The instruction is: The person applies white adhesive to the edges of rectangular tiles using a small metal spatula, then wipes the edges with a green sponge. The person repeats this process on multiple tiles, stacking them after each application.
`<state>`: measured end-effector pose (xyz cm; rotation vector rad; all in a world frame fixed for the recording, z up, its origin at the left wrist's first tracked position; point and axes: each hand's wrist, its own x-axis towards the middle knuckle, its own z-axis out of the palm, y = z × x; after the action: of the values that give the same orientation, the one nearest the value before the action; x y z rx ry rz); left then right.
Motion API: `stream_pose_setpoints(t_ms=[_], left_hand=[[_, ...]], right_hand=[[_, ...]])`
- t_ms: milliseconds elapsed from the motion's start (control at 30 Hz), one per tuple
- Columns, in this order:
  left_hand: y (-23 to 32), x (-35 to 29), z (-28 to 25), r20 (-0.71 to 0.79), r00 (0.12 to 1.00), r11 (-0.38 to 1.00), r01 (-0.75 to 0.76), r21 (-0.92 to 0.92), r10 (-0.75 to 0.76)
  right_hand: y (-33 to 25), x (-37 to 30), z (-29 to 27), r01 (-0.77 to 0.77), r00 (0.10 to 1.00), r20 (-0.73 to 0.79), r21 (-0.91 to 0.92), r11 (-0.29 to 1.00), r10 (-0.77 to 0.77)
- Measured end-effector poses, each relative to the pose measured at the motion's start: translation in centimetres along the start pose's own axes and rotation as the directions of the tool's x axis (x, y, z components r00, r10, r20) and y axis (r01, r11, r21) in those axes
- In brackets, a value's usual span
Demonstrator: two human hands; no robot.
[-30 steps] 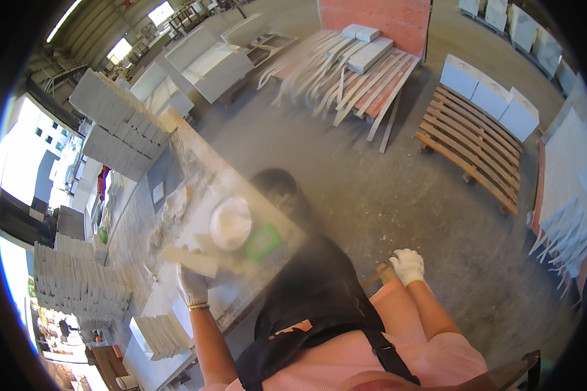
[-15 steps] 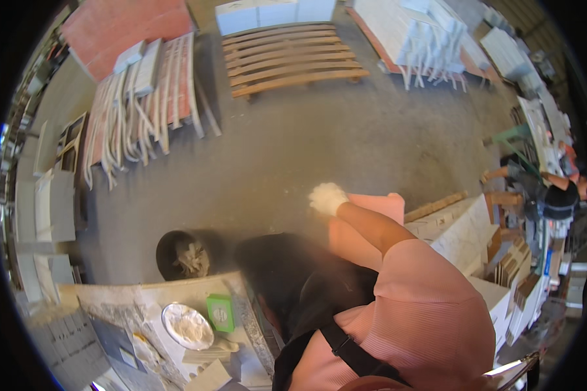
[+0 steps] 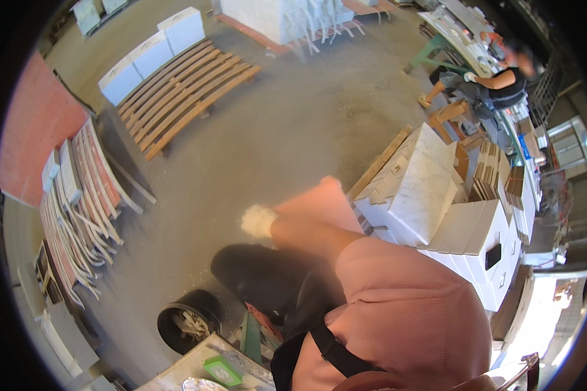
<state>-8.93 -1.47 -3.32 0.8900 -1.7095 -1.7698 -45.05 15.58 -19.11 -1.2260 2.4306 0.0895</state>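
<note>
My right hand (image 3: 259,221), in a white glove, is at the end of a bare forearm under a pink short sleeve. Its outline is rounded and blurred, with the fingers curled in; anything inside them is hidden. The hand is beside the left end of a flat pink thing (image 3: 319,205), whose kind I cannot make out, and the forearm crosses in front of it. Below the hand is my leg in dark cloth (image 3: 261,270). My left hand is out of view.
A black bucket (image 3: 199,309) with pale scraps stands near a worktable (image 3: 182,365) bearing a green box (image 3: 222,370). White boxes (image 3: 466,231) and a marbled slab (image 3: 414,186) are at right. Further off are a wooden pallet (image 3: 186,94) and a seated co-worker (image 3: 502,91).
The view has swung right: the pallet and bucket shift, and the worktable drops mostly out of sight. More of the white boxes and the co-worker shows. My right hand appears further left, still curled.
</note>
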Motion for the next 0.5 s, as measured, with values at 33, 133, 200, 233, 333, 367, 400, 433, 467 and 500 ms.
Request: stream_pose_setpoints(t_ms=[33, 133, 200, 233, 333, 367, 400, 433, 467, 500], left_hand=[[-0.1, 0.4, 0.8, 0.019, 1.000, 1.000, -0.007, 0.000, 0.007], [-0.4, 0.5, 3.2, 0.048, 0.999, 1.000, -0.018, 0.024, 0.017], [-0.4, 0.4, 4.3, 0.047, 0.998, 0.998, -0.033, 0.050, 0.031], [-0.4, 0.3, 4.7, 0.042, 0.998, 0.998, -0.041, 0.053, 0.038], [-0.3, -0.1, 5.6, 0.041, 0.997, 0.995, -0.065, 0.082, 0.062], [-0.2, -0.2, 5.7, 0.034, 0.997, 0.994, -0.075, 0.083, 0.073], [-0.1, -0.4, 5.7, 0.030, 0.996, 0.993, -0.085, 0.088, 0.082], [0.0, -0.5, 5.5, 0.022, 0.996, 0.992, -0.091, 0.089, 0.089], [0.1, -0.7, 5.1, 0.015, 0.995, 0.991, -0.098, 0.095, 0.097], [0.2, -0.8, 4.7, 0.004, 0.995, 0.990, -0.104, 0.093, 0.104]], right_hand=[[0.1, 0.0, 0.0, 0.020, 0.998, -0.056, -0.002, 1.000, -0.020], [0.2, 0.0, 0.2, 0.012, 0.993, -0.114, 0.031, 0.999, -0.008], [0.3, -0.2, 0.3, 0.019, 0.985, -0.173, 0.063, 0.998, -0.008], [0.4, -0.4, 0.1, 0.022, 0.981, -0.196, 0.069, 0.997, -0.008], [0.5, -0.9, -0.9, 0.005, 0.980, -0.194, 0.204, 0.979, 0.035], [0.6, -1.0, -1.6, -0.020, 0.977, -0.202, 0.257, 0.966, 0.074], [0.5, -1.2, -2.2, -0.040, 0.978, -0.181, 0.317, 0.948, 0.102], [0.5, -1.3, -2.9, -0.062, 0.984, -0.128, 0.397, 0.916, 0.122], [0.6, -1.4, -3.5, -0.059, 0.982, -0.146, 0.383, 0.922, 0.123], [0.7, -1.5, -4.1, -0.047, 0.983, -0.147, 0.377, 0.925, 0.110]])
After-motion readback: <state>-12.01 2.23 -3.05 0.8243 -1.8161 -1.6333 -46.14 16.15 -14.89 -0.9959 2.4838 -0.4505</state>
